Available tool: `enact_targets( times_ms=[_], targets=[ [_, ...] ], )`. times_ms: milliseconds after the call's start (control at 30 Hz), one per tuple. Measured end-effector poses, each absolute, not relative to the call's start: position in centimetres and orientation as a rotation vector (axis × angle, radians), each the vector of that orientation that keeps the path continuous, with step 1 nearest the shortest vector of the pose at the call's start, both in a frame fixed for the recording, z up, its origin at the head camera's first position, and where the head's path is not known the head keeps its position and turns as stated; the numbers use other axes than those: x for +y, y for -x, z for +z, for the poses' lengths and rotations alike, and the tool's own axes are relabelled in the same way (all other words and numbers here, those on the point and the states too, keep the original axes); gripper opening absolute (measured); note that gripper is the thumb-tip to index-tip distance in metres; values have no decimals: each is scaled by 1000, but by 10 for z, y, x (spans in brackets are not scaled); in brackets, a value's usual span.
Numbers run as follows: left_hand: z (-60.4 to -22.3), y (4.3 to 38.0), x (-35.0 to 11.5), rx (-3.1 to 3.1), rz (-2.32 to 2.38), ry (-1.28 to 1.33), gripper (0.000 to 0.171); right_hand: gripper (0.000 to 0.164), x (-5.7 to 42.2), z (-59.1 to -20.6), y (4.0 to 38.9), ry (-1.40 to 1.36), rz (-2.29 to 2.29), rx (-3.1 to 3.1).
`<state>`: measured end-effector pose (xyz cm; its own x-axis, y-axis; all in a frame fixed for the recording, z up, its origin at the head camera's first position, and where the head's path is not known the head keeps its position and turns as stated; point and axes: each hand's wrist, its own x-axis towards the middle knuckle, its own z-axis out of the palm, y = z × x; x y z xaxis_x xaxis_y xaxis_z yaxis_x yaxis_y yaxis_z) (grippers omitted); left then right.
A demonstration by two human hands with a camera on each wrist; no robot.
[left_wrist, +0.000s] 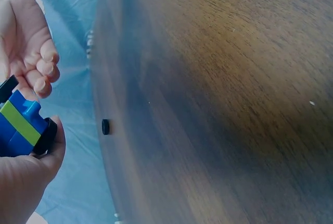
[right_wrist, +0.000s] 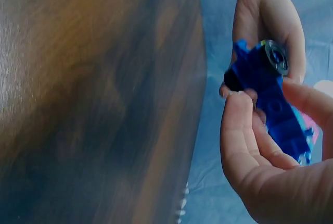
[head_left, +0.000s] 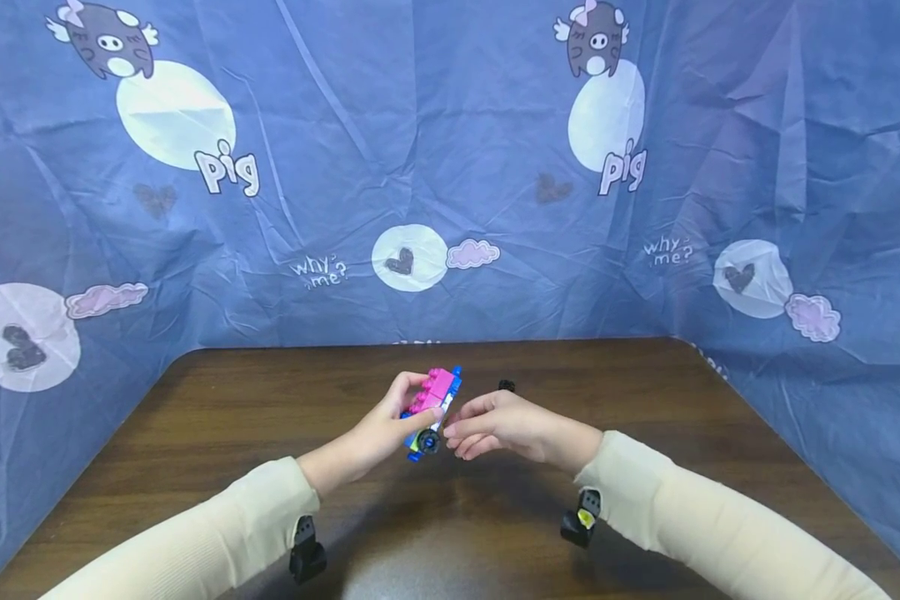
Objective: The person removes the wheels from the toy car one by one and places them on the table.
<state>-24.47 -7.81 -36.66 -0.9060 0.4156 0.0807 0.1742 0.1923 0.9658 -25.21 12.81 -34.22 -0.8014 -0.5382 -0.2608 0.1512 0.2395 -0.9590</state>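
My left hand (head_left: pixel 378 433) grips a toy car built of blocks (head_left: pixel 437 387), with pink bricks on top and a blue underside. A black wheel (head_left: pixel 429 442) sits on its near end. In the left wrist view, a lime strip (left_wrist: pixel 21 123) crosses the blue body between two black wheels. My right hand (head_left: pixel 506 425) is beside the car, its fingers loosely bent, and nothing shows between them. The blue underside (right_wrist: pixel 276 107) faces the right wrist camera; whether the right fingertips touch it, I cannot tell. Behind my right hand, a loose black wheel (left_wrist: pixel 105 126) stands on the table.
The brown wooden table (head_left: pixel 270 400) has rounded far corners. A blue printed cloth (head_left: pixel 420 167) hangs behind it and along both sides. Small black devices (head_left: pixel 307 550) are strapped at both wrists, below the cream sleeves.
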Motion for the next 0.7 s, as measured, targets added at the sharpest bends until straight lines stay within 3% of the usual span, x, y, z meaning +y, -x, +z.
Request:
enact_targets(
  times_ms=[467,700],
  targets=[
    [-369,244,-78,2240,1822,-505,49,17,108,-354,231,526,-1516,1966],
    [-370,243,-76,2261,1813,-488,52,29,102,-359,227,578,-1562,2040]
  ],
)
